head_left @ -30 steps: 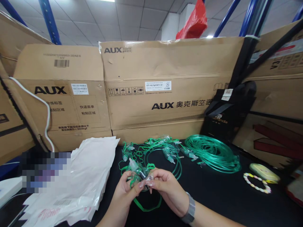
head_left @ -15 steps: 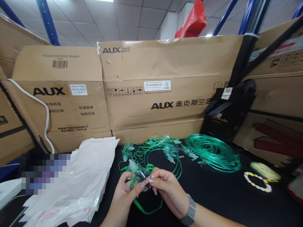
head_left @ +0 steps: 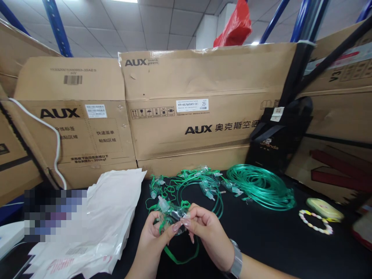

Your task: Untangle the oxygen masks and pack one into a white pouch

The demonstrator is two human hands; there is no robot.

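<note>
Both hands are closed on a clear green oxygen mask [head_left: 175, 212] at the table's near middle. My left hand [head_left: 158, 236] grips its left side, thumb along the near edge. My right hand [head_left: 207, 230] pinches the right edge, fingertips almost meeting the left thumb. A pale connector [head_left: 163, 202] sticks up from the mask, tilted to the left. Its green elastic strap [head_left: 183, 261] hangs in a loop below the hands. Just beyond lie several more masks [head_left: 207, 190] with tangled green straps and thin tubing. Fingers hide part of the held mask.
Coiled green tubing [head_left: 260, 188] lies at the back right. White plastic mailing bags [head_left: 113, 205] are stacked on the left. A beaded bracelet [head_left: 315, 223] and a yellow-green case [head_left: 324, 209] rest on the right. Cardboard boxes [head_left: 162, 135] and a black bag [head_left: 269, 143] stand behind.
The hands keep their hold on the mask and have barely moved. My right fingers have shifted slightly at its edge. The camera view has shifted very slightly.
</note>
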